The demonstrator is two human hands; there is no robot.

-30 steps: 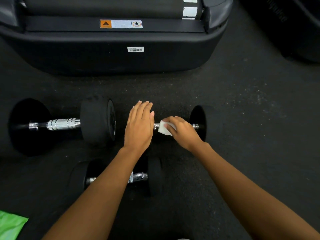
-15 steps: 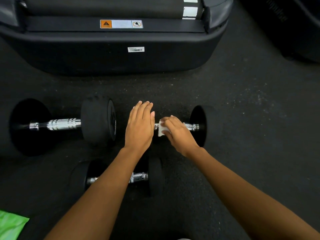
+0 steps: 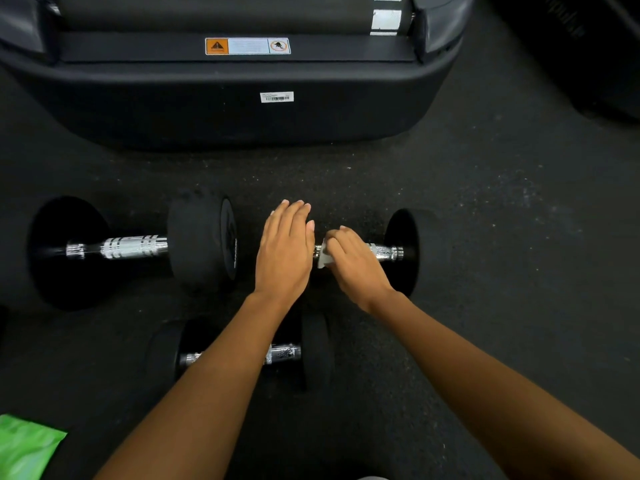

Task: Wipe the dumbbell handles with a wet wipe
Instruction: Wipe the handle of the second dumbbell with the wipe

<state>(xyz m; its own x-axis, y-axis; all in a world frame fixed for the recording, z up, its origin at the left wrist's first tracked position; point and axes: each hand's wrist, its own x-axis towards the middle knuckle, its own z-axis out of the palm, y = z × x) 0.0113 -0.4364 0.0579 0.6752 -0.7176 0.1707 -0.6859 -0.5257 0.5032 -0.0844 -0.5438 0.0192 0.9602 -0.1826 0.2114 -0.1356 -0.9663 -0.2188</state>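
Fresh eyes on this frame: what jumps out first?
Two bare hands at centre: the right hand presses a white wet wipe on the chrome handle of the right dumbbell, while the left hand lies flat over its other end. Another dumbbell lies to the left, a smaller one under the forearms.

— What's the floor like?
— Dark speckled rubber, dimly lit.
— And behind?
— A black treadmill base with an orange warning label and a barcode sticker.
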